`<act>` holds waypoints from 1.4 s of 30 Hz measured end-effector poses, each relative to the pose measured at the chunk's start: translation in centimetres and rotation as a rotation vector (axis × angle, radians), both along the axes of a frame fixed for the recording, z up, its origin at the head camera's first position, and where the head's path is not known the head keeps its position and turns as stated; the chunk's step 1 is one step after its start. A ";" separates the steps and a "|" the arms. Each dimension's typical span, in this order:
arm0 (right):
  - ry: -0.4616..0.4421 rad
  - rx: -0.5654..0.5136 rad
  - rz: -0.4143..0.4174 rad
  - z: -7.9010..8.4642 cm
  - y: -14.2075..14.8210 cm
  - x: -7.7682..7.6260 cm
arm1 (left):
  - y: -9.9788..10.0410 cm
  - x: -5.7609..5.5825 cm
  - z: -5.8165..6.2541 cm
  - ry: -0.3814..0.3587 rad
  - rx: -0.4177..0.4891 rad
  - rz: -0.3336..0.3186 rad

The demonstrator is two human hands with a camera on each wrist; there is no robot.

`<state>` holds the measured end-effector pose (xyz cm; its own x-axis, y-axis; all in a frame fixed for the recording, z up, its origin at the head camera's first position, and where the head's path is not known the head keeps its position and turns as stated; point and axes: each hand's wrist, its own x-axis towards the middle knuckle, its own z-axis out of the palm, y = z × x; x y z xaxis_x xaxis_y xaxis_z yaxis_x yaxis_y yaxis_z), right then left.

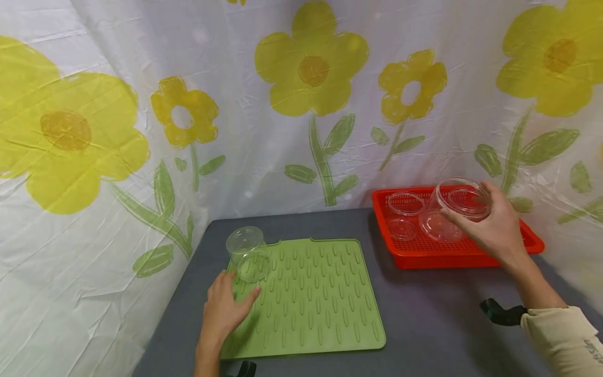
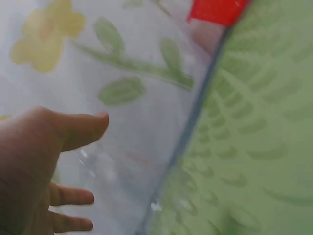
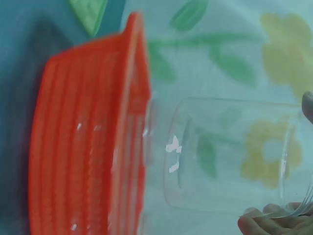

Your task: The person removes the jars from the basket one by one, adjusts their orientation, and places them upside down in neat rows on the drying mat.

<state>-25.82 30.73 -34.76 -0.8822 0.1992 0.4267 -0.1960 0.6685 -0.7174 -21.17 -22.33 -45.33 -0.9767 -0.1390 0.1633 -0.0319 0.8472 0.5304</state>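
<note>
My right hand (image 1: pixel 500 226) grips a clear plastic cup (image 1: pixel 459 201) near its rim, over the right part of a red basket (image 1: pixel 443 261). In the right wrist view this clear cup (image 3: pixel 225 156) lies sideways, with fingertips (image 3: pixel 274 223) along its rim. Other clear cups, one of them (image 1: pixel 402 205) at the left end, stand inside the basket. My left hand (image 1: pixel 225 306) is over the near left of a green mat (image 1: pixel 311 303), thumb spread from the fingers and nothing held. Just beyond its fingertips, a clear plastic cup (image 1: pixel 247 254) stands at the mat's far left corner.
The ridged mat lies on a dark grey table (image 1: pixel 414 319), left of the basket. Behind the table hangs a white curtain (image 1: pixel 245 173) with yellow flowers, close to the basket's back edge and along the left side.
</note>
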 end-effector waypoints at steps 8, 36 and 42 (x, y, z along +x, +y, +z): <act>0.046 0.092 0.110 -0.1 -4.6 1.1 | 3.2 -0.6 3.3 0.246 0.159 -0.130; -0.026 -0.035 0.408 -5.1 -16.9 1.9 | 15.0 -3.9 2.9 0.089 0.432 -0.619; -0.018 -0.071 0.418 -5.3 -17.7 2.4 | 15.0 -3.7 2.6 0.121 0.489 -0.646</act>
<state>-23.37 13.01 -40.07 -0.9004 -0.1491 0.4087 -0.4270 0.4833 -0.7643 -24.88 -7.35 -42.72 -0.8681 0.3621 0.3394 0.4643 0.3511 0.8131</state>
